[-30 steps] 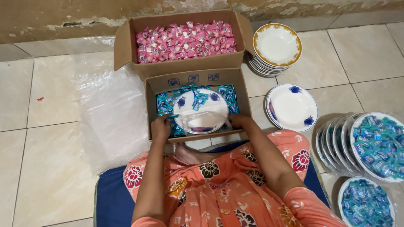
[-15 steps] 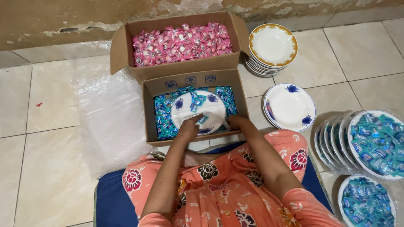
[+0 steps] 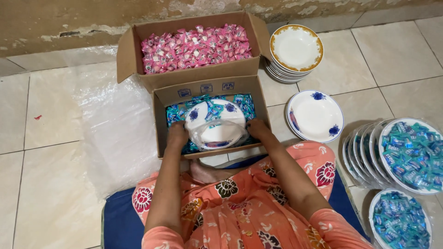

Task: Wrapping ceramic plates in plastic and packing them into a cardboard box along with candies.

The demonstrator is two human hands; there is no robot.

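A white plate with blue flowers (image 3: 217, 121) lies in the nearer cardboard box (image 3: 210, 87), on top of blue-wrapped candies (image 3: 177, 113). A piece of clear plastic (image 3: 217, 134) covers the plate's near half. My left hand (image 3: 177, 134) grips the plate's left edge. My right hand (image 3: 258, 130) grips its right edge. Both hands are inside the box. A few blue candies lie on the far part of the plate.
Behind stands a second open box (image 3: 138, 55) full of pink-wrapped candies (image 3: 194, 46). To the right are a stack of gold-rimmed plates (image 3: 295, 48), a blue-flowered plate (image 3: 316, 115), and plates filled with blue candies (image 3: 410, 154). A clear plastic sheet (image 3: 110, 129) lies left.
My left hand went from the box's near edge onto the plate's middle, then back to the plate's left edge. The right hand stayed at the right edge.
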